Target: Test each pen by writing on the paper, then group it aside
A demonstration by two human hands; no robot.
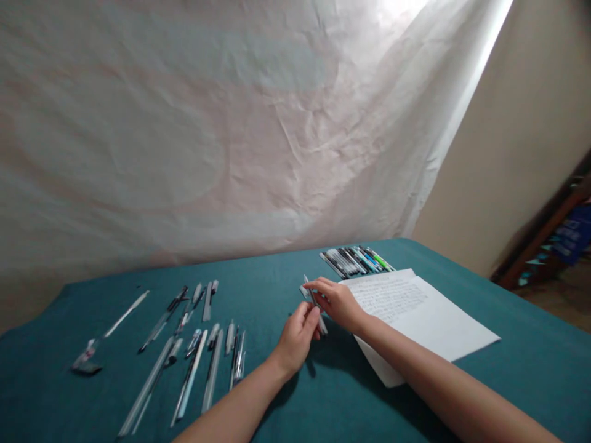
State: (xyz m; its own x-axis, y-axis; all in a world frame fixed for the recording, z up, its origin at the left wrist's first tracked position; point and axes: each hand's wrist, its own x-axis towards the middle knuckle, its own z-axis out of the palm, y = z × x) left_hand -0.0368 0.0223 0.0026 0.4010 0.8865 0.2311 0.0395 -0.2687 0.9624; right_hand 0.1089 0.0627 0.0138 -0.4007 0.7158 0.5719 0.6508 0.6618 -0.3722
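Note:
Above the middle of the table, my left hand (299,331) is closed around the lower part of a slim greyish pen (322,325), which tilts with its upper end pointing away from me. My right hand (340,303) has its fingers bent at the pen's upper end, pinching there. A small clear piece (303,291) shows by the right fingertips; blur hides whether it is a cap or part of the pen. To the right of my hands lie white paper sheets (443,320), the top one with handwriting.
A neat row of pens (353,261) lies at the back, beyond the paper. Taken-apart pens, barrels and caps (213,369) spread over the left side of the green cloth (272,277). A white refill and a crumpled clear bit (86,362) lie far left. A pale sheet (231,135) hangs behind.

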